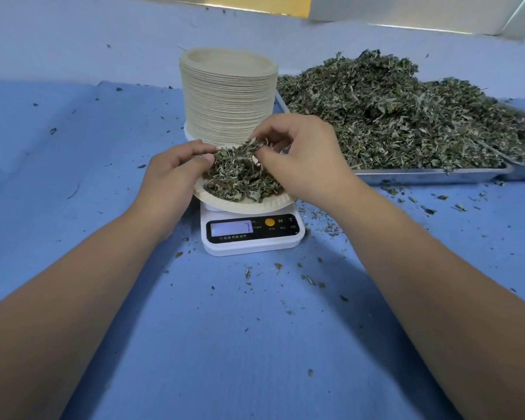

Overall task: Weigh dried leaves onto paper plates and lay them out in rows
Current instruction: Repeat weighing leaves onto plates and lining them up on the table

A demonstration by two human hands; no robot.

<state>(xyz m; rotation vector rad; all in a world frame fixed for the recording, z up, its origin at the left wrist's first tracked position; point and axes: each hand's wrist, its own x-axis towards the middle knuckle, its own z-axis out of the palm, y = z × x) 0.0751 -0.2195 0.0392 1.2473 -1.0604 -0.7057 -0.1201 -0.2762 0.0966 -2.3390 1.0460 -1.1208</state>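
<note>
Hands: we are pinching leaves (240, 177) with left hand (176, 169) and right hand (299, 159), fingers curled.
Leaves: sitting heaped on the plate (249, 207) just beneath both hands.
Unclear: scale display (231, 228) is reading blurry.

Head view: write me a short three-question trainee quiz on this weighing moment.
1. True or false: the loaded paper plate sits on the scale.
2. The plate stack stands: A behind the scale; B in front of it; C on it.
3. What do the left hand and right hand pinch above the plate?
Key: 1 true; 2 A; 3 dried leaves.
</note>
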